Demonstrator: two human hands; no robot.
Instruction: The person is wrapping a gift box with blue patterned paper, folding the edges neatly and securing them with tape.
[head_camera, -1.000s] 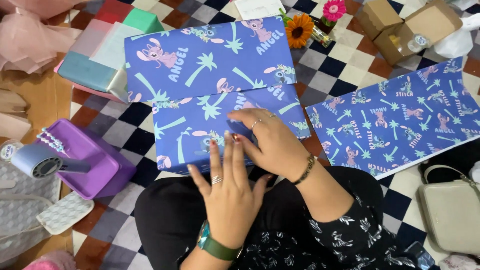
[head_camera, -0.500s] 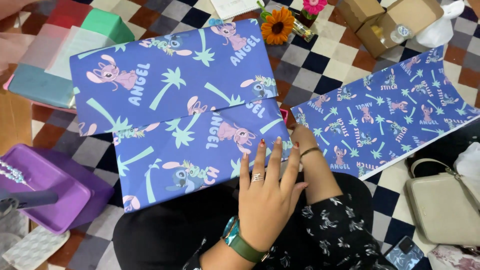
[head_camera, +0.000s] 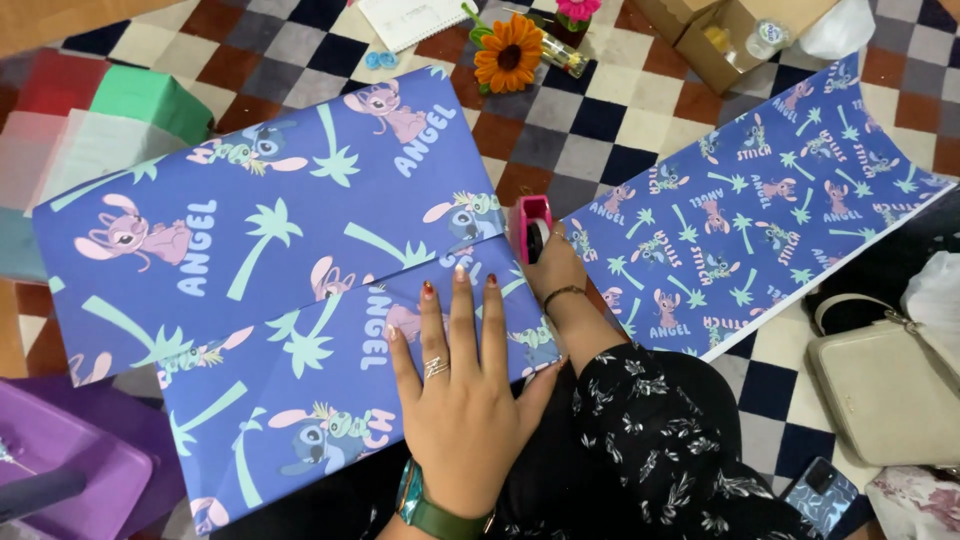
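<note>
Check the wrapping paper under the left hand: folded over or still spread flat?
Folded over. The wrapping paper has two flaps meeting in an overlapping edge, and the left hand lies flat on that seam.

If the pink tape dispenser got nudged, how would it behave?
The pink tape dispenser looks small, so probably light. It seems to stand on edge beside the right hand, so it may tip. Its round roll suggests it could roll.

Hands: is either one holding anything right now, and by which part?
The left hand grips nothing: it presses flat on the overlapped flap of the blue wrapping paper. The right hand rests against the pink tape dispenser at its lower side; a closed grip cannot be told.
</note>
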